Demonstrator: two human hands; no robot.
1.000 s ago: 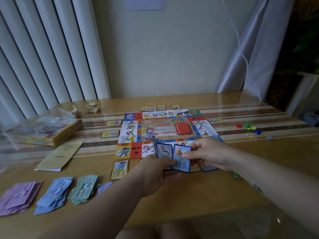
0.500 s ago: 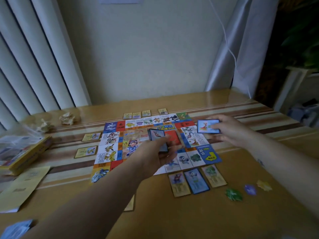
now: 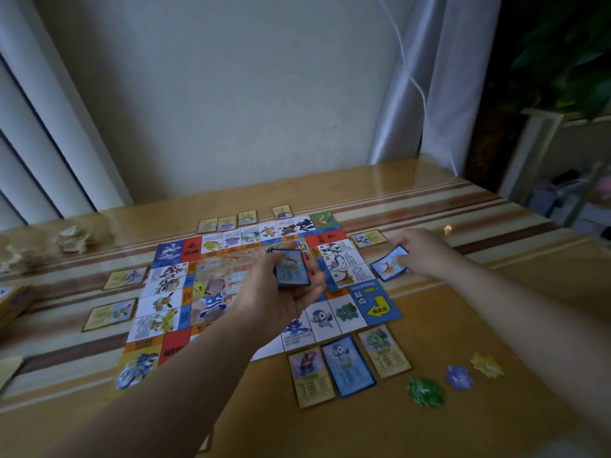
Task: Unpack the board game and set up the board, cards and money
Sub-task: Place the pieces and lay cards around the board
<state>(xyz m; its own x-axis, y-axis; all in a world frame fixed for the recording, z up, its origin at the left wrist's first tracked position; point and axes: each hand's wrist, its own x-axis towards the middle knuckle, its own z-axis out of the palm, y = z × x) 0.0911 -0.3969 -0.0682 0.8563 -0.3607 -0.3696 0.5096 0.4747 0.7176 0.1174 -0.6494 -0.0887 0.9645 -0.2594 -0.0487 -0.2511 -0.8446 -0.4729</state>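
The colourful game board [image 3: 172,282] lies flat on the wooden table [image 3: 429,424]. My left hand [image 3: 277,299] hovers over the board's middle and grips a small stack of blue cards [image 3: 292,267]. My right hand [image 3: 421,252] pinches a single blue card [image 3: 386,263] low at the table just off the board's right edge. Three cards [image 3: 347,365] lie in a row below the board's near right corner. More yellow cards [image 3: 114,312] sit along the left side and the far edge, and one yellow card [image 3: 368,238] lies by the right edge.
Green [image 3: 425,391], blue [image 3: 459,376] and yellow [image 3: 486,364] paper tokens lie at the near right. Crumpled paper scraps [image 3: 71,239] sit at the far left. The yellow box [image 3: 10,302] shows at the left edge. A wall, blinds and a curtain stand behind the table.
The view swung right, so the money piles left the frame. My right hand carried one blue card from the stack to the board's right side and lowered it to the table.
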